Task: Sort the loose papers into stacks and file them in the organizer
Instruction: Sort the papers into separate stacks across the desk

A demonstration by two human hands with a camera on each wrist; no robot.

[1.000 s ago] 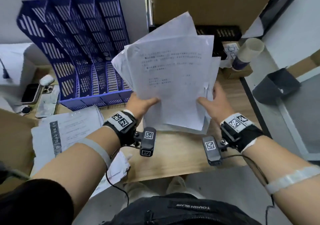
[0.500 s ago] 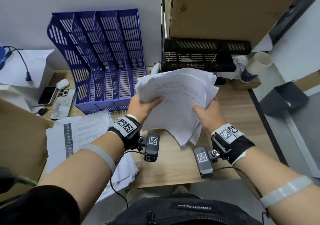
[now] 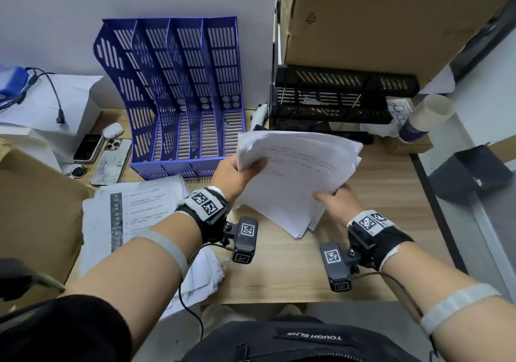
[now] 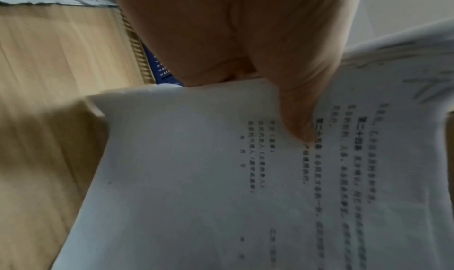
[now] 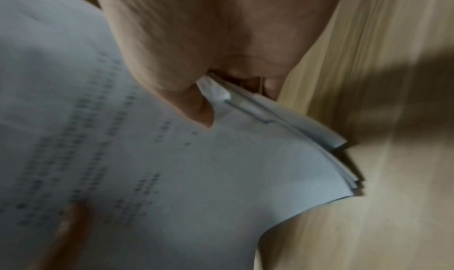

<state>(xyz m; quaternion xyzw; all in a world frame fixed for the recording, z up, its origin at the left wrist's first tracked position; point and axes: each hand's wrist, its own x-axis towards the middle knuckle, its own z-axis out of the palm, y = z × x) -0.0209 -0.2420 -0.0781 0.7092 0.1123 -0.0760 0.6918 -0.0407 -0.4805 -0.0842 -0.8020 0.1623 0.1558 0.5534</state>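
Both hands hold one sheaf of printed white papers [image 3: 296,177] low over the wooden desk [image 3: 279,272], its near corner pointing down at the desktop. My left hand [image 3: 240,172] grips the sheaf's left edge, thumb on top [image 4: 294,119]. My right hand [image 3: 332,202] pinches the lower right edge, thumb on the top sheet [image 5: 196,107]. The papers [image 4: 221,177] fill both wrist views, and their loose edges [image 5: 319,150] fan apart. The blue four-slot organizer [image 3: 181,93] stands behind and left of the sheaf, with nothing showing through its slats. A second paper pile [image 3: 134,213] lies under my left forearm.
Two phones [image 3: 100,152] and an earbud case lie left of the organizer. A black wire tray [image 3: 335,99] sits at the back right under a cardboard box [image 3: 377,18]. A paper cup [image 3: 424,119] stands further right. A brown box [image 3: 33,211] borders the left.
The sheaf has come down from upright in front of the camera to nearly flat, low over the desk. Both hands kept their hold and moved down with it.
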